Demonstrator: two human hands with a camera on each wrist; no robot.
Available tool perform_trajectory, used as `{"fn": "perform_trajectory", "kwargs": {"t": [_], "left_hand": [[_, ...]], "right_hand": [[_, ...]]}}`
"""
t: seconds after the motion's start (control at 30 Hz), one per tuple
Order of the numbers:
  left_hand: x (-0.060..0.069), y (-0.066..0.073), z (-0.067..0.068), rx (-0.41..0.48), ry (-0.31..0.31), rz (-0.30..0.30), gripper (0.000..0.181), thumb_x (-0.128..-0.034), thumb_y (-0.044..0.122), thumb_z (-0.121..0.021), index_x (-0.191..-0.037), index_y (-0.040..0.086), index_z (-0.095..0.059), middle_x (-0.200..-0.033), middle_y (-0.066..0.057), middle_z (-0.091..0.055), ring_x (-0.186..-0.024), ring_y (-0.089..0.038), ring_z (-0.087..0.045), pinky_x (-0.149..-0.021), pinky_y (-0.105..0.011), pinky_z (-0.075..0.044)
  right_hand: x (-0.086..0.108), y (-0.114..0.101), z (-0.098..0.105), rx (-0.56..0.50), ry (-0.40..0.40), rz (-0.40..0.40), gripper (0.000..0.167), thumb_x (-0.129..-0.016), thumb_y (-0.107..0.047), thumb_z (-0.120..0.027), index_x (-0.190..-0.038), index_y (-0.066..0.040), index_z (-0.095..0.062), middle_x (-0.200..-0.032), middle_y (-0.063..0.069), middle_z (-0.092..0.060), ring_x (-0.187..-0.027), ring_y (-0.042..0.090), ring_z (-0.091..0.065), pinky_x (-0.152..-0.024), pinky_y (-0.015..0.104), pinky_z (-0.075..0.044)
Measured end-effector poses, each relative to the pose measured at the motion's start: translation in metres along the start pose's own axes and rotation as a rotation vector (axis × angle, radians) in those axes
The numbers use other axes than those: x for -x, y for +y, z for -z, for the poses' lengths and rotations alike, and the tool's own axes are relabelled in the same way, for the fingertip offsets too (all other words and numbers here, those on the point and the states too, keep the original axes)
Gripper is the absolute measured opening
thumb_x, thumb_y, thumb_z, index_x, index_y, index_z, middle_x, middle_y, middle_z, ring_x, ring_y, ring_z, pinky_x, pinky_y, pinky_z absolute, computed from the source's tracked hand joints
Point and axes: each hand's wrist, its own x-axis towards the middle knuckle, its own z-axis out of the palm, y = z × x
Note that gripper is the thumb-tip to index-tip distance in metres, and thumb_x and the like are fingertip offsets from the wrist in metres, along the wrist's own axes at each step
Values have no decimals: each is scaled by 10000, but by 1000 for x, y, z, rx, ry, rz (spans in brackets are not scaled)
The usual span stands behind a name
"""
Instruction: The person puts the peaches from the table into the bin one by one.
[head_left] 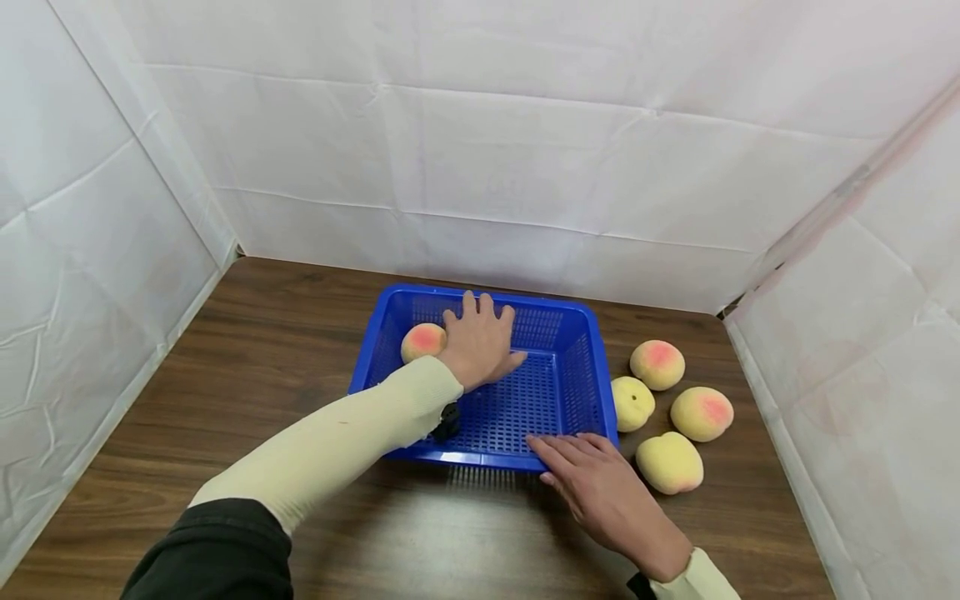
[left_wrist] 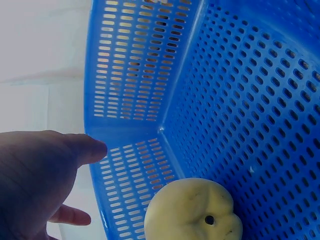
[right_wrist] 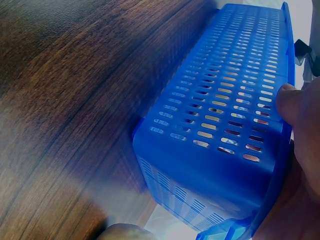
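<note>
A blue plastic basket point(head_left: 517, 408) with perforated walls stands on the table. Inside it, toward the left end, lies a peach point(head_left: 422, 342) with a pink blush; the left wrist view shows a peach point(left_wrist: 192, 212) against the basket wall. Over the basket, my left hand point(head_left: 480, 346) has its fingers spread and holds nothing. My right hand point(head_left: 592, 483) grips the near right corner of the rim. In the right wrist view its thumb point(right_wrist: 288, 104) presses the wall's outer side, while its other fingers are hidden behind the rim.
Several more peaches lie on the table right of the basket, one yellow peach point(head_left: 632, 403) close by its wall and another point(head_left: 670, 463) near my right hand. White sheeting point(head_left: 480, 167) hangs behind and on both sides of the brown wooden table point(head_left: 300, 333).
</note>
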Motion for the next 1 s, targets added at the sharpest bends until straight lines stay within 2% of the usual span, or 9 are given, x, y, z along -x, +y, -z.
{"fn": "perform_trajectory", "kwargs": {"t": [0.27,0.67,0.83,1.0], "left_hand": [[0,-2,3,16,2,-14,751,-1005,656,-530,-1577,178,-442,-1657,-203,-386,-1569,-450,-290,-1197,-659,-370],[6,-8,6,-19,9,-16,758,-1014,669,-495,-1624,234,-376,-1677,-179,-364,-1591,-443,-244,-1240,-650,-306],[8,-16,6,-6,15,-8,754,-1018,663,-486,-1628,235,-371,-1682,-185,-354,-1593,-451,-233,-1246,-659,-287],[15,-30,8,5,32,0,734,-1031,643,-484,-1629,231,-376,-1668,-201,-373,-1585,-457,-254,-1236,-653,-313]], "right_hand": [[-1,0,-1,1,11,4,461,-1030,-338,-643,-1474,-219,-607,-1371,-52,-714,-1230,142,-690,-1060,419,-518],[-1,0,-1,-3,-4,-11,454,-1037,-338,-638,-1475,-224,-606,-1373,-54,-712,-1231,143,-689,-1066,423,-517],[-2,-1,-1,-8,12,-5,461,-1026,-320,-659,-1473,-218,-609,-1375,-57,-710,-1231,139,-687,-1062,419,-516],[-2,-1,0,-12,27,3,458,-1020,-312,-667,-1463,-206,-619,-1369,-57,-713,-1225,138,-690,-1054,416,-518]]}}
